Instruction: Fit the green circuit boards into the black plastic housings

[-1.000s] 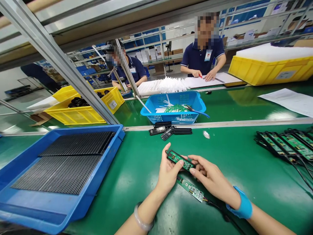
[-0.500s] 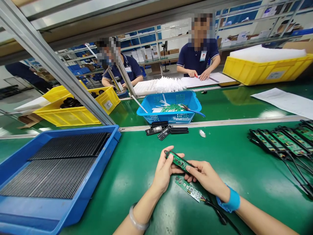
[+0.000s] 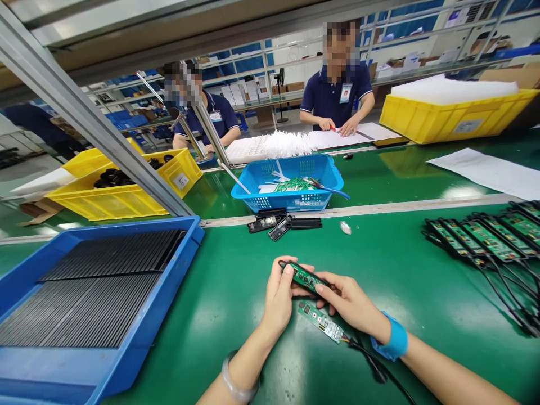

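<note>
Between my two hands is a green circuit board point(image 3: 304, 277) seated in a narrow black case. My left hand point(image 3: 279, 292) is closed around its far left end, with the thumb on top. At the near right end, my right hand point(image 3: 348, 301) grips it, thumb pressed on the board and fingers curled underneath. A second circuit board point(image 3: 321, 323) with coloured wires and a black cable point(image 3: 375, 365) lies on the green table just below my hands. Part of the cable passes beneath my right wrist.
A blue tray point(image 3: 139, 365) of black strips is at left. Black case pieces point(image 3: 280, 227) lie before a blue basket point(image 3: 287, 197). Cased boards with cables point(image 3: 491, 243) are stacked at right. Across the table are yellow bins point(image 3: 459, 115) and two people in dark shirts.
My hands still hold the cased board in nearly the same pose. The whole view has shifted slightly, with things appearing a little further left.
</note>
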{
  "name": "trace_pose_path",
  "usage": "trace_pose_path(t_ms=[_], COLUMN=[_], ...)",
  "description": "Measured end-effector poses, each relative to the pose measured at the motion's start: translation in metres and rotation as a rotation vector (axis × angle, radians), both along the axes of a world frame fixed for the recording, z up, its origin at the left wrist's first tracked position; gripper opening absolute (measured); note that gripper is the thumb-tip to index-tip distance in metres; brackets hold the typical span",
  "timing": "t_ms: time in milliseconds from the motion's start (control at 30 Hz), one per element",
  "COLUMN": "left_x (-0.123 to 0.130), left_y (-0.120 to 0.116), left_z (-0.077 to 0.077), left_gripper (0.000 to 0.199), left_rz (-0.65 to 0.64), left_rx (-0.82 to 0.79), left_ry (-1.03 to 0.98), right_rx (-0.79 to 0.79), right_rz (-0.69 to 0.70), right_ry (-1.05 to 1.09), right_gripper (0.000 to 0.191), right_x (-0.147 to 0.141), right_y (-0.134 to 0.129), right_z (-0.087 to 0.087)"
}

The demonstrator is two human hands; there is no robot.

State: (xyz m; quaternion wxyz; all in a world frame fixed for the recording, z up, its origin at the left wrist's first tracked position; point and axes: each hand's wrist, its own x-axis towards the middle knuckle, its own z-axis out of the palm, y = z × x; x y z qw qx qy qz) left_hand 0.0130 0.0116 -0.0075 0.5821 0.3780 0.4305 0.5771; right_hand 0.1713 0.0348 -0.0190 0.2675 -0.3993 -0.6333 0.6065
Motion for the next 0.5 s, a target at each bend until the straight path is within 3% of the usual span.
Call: trace_pose_path(t_ms=[367,500], left_x=[0.0028,0.0003], left_y=[-0.0001,0.0049], left_z=[-0.0001,0.0026], left_gripper=[0.025,0.025], left_rz=[0.022,0.138], left_rx=[-0.032,-0.049], left_ry=[-0.01,-0.062], right_rx=[0.089,0.034], right_rz=[-0.026,0.021], right_ry=[-0.076,-0.021], right_gripper=[0.036,0.045], right_x=[-0.0065,-0.0022], right_y=[-0.0082,-0.0018], right_z=[0.0051,0.0024])
